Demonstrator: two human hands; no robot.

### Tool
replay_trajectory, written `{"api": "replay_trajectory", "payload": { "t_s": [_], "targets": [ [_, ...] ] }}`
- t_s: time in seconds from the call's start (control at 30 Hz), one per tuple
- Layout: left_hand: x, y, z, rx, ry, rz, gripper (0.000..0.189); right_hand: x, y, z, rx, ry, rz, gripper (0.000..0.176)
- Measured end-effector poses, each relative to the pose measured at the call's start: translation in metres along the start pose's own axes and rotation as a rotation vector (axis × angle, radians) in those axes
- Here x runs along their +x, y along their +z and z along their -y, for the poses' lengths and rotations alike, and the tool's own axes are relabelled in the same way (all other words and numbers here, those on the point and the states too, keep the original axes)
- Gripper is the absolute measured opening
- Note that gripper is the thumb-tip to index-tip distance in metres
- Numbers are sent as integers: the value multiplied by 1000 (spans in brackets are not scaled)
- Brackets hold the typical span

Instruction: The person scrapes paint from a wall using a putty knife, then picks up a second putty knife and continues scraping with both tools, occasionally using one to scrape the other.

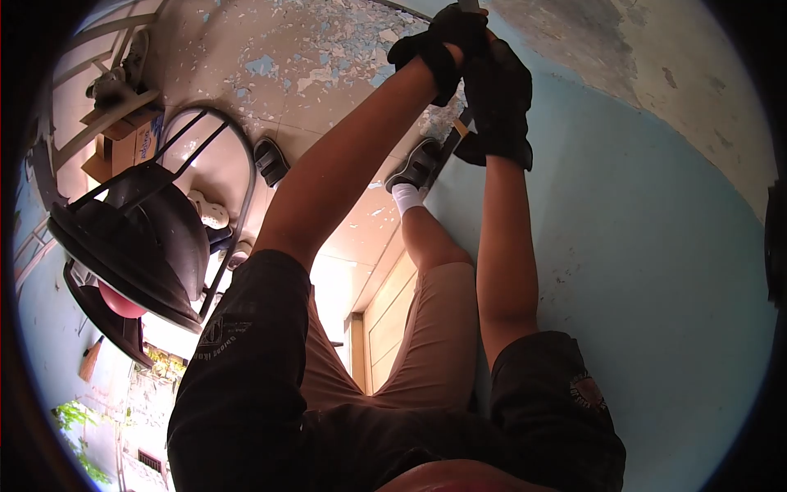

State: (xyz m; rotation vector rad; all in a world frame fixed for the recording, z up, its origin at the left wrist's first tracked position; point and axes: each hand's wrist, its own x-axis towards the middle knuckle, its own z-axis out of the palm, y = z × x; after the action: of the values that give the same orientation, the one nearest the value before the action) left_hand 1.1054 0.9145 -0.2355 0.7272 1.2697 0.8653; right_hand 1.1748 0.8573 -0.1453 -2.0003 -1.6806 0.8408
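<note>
Both my hands are raised close together against the wall at the top of the head view, in black gloves that leave some fingertips bare. My left hand (pixel 453 39) is closed, and the end of a grey, flat tool (pixel 469 5) sticks out past its fingers. Just right of it, my right hand (pixel 498 90) is closed with its fingers up against the left one; what it grips is hidden by the glove. A small tan piece (pixel 461 128) shows beside the right glove's cuff. Bare grey plaster (pixel 574 37) borders the blue painted wall (pixel 623 221) near the hands.
Paint flakes (pixel 328 53) litter the tiled floor. My feet, in dark strapped shoes (pixel 416 164), stand by the wall. On the left are a black chair (pixel 156 221), a cardboard box (pixel 135 143), a metal rack (pixel 106 115) and several shoes (pixel 211 209).
</note>
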Motion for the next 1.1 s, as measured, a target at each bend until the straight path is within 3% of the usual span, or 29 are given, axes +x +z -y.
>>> {"api": "replay_trajectory", "payload": {
  "t_s": [0.07,0.1,0.17,0.2,0.3,0.37,0.47,0.5,0.63,0.7,0.73,0.8,0.9,1.03,1.07,1.1],
  "targets": [
    [14,10,-3,-246,-180,-53,24,-4,0,-7,398,131,-3,42],
    [15,11,0,-245,-185,-54,24,-5,0,-11,399,136,0,42],
    [11,8,-13,74,-163,7,27,-1,-2,-11,442,94,7,43],
    [23,6,-3,77,-163,4,27,0,0,-10,446,94,9,43],
    [65,-1,39,902,450,25,29,6,0,1,322,-80,-104,37],
    [64,-7,35,1048,552,74,29,17,-1,12,58,53,4,32],
    [65,-9,29,1153,632,111,29,14,7,19,112,166,-67,29],
    [63,-9,29,1170,647,120,28,11,9,7,74,9,-72,30],
    [72,-13,32,1197,678,134,28,14,8,8,117,28,-82,28],
    [74,-21,30,1184,646,143,28,39,40,-16,-811,-438,-9,27],
    [75,-23,31,1176,647,145,28,50,62,-31,-434,-234,-109,28],
    [71,-18,25,1155,654,135,28,37,51,-30,54,-173,-175,23],
    [59,-3,22,1136,629,140,27,1,3,8,193,4,-85,27],
    [60,28,16,1150,603,160,27,-8,-30,10,504,20,-114,30],
    [63,28,18,1146,596,166,27,0,-23,3,504,23,-114,30],
    [64,24,21,1117,582,174,27,14,-11,-9,296,69,-61,29]
  ]
}}
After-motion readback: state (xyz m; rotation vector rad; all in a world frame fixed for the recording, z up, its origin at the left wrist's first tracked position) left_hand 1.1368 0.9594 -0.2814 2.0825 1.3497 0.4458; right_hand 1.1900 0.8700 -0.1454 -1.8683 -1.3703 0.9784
